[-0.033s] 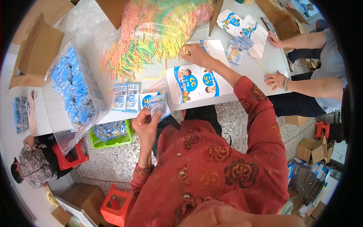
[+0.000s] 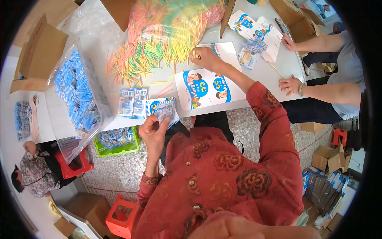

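The left hand [image 2: 153, 131] grips a small clear packet [image 2: 165, 111] at the desk [image 2: 278, 63] edge while the right hand [image 2: 205, 59] pinches sticks [image 2: 151, 55] from the pile, likely a filling step needing the packet's mouth held open.

The one view came from a fisheye camera on the person's head, looking steeply down over the chest and red sleeves. It sat close above the left hand [image 2: 154, 131], raised near the body, while the right hand [image 2: 205, 59] reached farther out, higher in the picture. The bench [image 2: 262, 73] filled the upper half, its edges bending toward the dark round rim. The floor [image 2: 119, 171] lay below it, and another person's hands entered from the right.
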`<state>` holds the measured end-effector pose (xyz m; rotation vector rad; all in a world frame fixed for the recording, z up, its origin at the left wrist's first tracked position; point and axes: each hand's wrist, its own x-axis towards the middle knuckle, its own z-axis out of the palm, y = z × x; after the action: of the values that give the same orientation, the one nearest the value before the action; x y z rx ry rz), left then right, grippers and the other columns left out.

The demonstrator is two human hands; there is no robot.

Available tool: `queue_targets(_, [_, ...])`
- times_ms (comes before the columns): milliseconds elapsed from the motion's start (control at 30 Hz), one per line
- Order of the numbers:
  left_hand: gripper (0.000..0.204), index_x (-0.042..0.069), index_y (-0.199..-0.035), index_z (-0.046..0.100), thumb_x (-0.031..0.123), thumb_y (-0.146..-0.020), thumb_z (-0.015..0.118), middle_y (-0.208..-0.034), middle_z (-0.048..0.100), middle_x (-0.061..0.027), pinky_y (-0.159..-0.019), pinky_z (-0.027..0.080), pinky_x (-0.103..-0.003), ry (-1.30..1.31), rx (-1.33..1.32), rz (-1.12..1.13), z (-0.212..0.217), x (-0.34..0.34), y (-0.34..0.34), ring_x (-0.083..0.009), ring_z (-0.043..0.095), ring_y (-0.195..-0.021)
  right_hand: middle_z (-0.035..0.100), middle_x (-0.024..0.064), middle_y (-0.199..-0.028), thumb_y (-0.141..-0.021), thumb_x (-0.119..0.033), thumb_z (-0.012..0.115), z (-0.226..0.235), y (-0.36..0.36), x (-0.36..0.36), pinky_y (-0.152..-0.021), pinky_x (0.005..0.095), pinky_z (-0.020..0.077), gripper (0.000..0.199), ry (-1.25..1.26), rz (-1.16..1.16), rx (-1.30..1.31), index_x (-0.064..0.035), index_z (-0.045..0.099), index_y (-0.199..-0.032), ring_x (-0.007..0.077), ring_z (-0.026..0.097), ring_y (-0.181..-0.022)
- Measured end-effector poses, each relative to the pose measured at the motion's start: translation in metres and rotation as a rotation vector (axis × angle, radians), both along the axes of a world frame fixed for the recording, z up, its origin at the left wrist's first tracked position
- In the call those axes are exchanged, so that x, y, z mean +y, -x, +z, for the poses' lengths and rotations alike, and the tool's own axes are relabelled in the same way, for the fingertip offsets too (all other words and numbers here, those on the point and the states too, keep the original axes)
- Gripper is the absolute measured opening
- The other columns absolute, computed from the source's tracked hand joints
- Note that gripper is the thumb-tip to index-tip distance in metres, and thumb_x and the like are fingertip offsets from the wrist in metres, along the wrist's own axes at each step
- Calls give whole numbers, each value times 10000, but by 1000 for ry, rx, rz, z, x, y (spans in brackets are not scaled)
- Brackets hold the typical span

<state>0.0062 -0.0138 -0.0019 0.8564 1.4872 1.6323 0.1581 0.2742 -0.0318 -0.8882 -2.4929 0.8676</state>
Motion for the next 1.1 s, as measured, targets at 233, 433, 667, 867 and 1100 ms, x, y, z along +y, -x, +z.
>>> queue_targets(233, [117,7,-765,566,-77,-778,647,-838,632,-29,-719,448,-206,16,-15,16,5,2,-8,-53,548,-769,596,220,-806,-819,-194,542,-9,-1,-9,-739,440,443,196,3,8,83,-4,573,-859,388,576,-825])
queue_targets(433, [139,10,-735,549,-80,-777,647,-839,633,-30,-718,451,-208,12,-3,9,4,2,-9,-54,549,-775,615,165,-827,-820,-164,590,-6,-6,-17,-732,367,457,151,88,-31,95,-20,599,-865,304,600,-809])
queue_targets(667, [179,32,-703,529,-49,-757,680,-690,523,54,-528,333,-164,92,101,70,8,11,-10,-7,408,-610,606,158,-829,-855,-176,558,0,-15,-15,-685,373,468,182,-173,-10,87,2,594,-856,339,590,-777])
queue_targets(867, [126,20,-729,580,-18,-751,698,-666,528,50,-519,336,-173,-38,93,40,-4,14,-6,-12,406,-588,609,56,-806,-856,-97,576,43,-9,-41,-623,275,473,126,171,15,276,-15,576,-952,136,581,-683])
queue_targets(1100, [105,14,-753,604,-7,-745,706,-690,566,25,-565,397,-183,-46,103,26,-4,20,-9,-29,484,-626,573,13,-770,-842,-72,620,122,-4,-99,-529,193,407,105,836,295,537,-21,582,-926,50,498,-607])
